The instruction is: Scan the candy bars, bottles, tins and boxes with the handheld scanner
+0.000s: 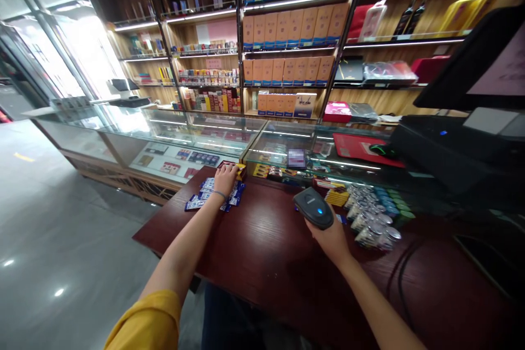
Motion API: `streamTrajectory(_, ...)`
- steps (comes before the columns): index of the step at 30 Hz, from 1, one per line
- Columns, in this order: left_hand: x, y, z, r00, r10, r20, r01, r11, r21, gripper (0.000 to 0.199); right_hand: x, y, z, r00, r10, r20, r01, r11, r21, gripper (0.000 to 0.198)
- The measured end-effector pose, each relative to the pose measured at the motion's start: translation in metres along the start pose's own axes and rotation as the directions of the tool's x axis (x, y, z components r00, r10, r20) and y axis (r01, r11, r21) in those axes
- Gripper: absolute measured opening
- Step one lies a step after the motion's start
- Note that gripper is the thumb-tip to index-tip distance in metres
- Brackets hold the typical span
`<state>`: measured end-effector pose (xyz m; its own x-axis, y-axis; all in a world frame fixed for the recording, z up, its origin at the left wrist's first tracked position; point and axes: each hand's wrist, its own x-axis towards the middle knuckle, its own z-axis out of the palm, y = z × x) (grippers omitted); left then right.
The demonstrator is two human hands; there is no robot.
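My right hand (331, 238) grips a black handheld barcode scanner (314, 208), its blue light lit, above the dark red wooden table. Bits of a blue packet (341, 219) show beside that hand; whether I touch it cannot be told. My left hand (225, 179) reaches to the table's far edge, its fingers bent over a small red and yellow box (241, 170). Part of the box and the fingertips are hidden. Under and around my left wrist lie several blue-and-white packets (233, 197), overlapping each other.
Several small silver-lidded containers (371, 224) stand in rows right of the scanner, beside yellow packs (337, 197). A black cable (400, 279) crosses the table's right side. Behind runs a glass display counter (205, 131); a monitor (471, 60) juts in at right.
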<state>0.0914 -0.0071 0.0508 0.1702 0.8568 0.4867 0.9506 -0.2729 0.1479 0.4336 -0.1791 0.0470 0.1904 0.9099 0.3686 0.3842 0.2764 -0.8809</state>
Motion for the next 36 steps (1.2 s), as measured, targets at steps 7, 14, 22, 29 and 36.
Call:
streamTrajectory(7,-0.002,0.049,-0.002,0.841,-0.509,-0.184,0.282,0.702,-0.654,0.029,0.000,0.007,-0.010,0.994,-0.033,-0.107,0.038,0.998,0.041,0.046)
streamTrajectory(14,-0.018,0.144,0.020,0.752,-0.585,0.304,0.075,-0.383,-0.921,0.030,-0.002,0.017,-0.016,0.978,-0.103,-0.183,0.092,0.993,-0.068,0.053)
streamTrajectory(22,-0.043,0.164,0.037,0.797,-0.392,0.459,0.177,-0.576,-0.798,0.028,-0.006,0.000,-0.022,0.999,0.022,0.039,-0.010,0.958,-0.287,0.050)
streamTrajectory(29,-0.043,0.164,0.031,0.803,-0.388,0.453,0.226,-0.505,-0.833,0.031,-0.005,-0.002,-0.020,0.988,0.052,0.146,0.002,0.937,-0.350,0.049)
streamTrajectory(36,-0.044,0.167,0.028,0.801,-0.342,0.492,0.137,-0.695,-0.706,0.024,-0.006,-0.003,-0.023,0.979,0.082,0.187,-0.008,0.931,-0.366,0.043)
